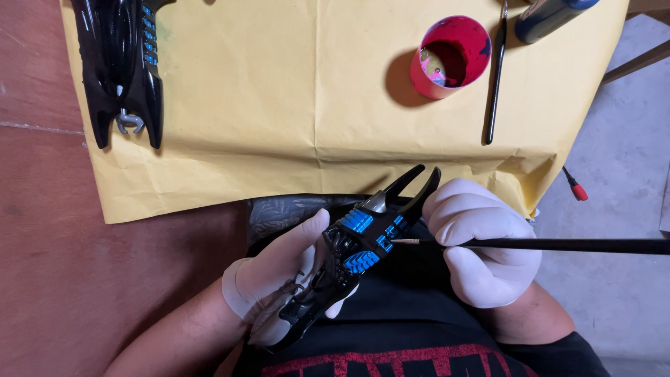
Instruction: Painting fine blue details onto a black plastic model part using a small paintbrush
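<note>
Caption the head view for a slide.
Gloved left hand holds a black-and-blue model part while the right hand touches a fine brush to it.

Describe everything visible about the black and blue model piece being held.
The glossy black plastic model piece has ribbed blue panels and two curved prongs pointing toward the yellow paper sheet. It lies tilted over the lap, gripped from below by the white-gloved left hand. The fine tip of a thin black paintbrush, held in the gloved right hand, meets its blue detail.
</note>
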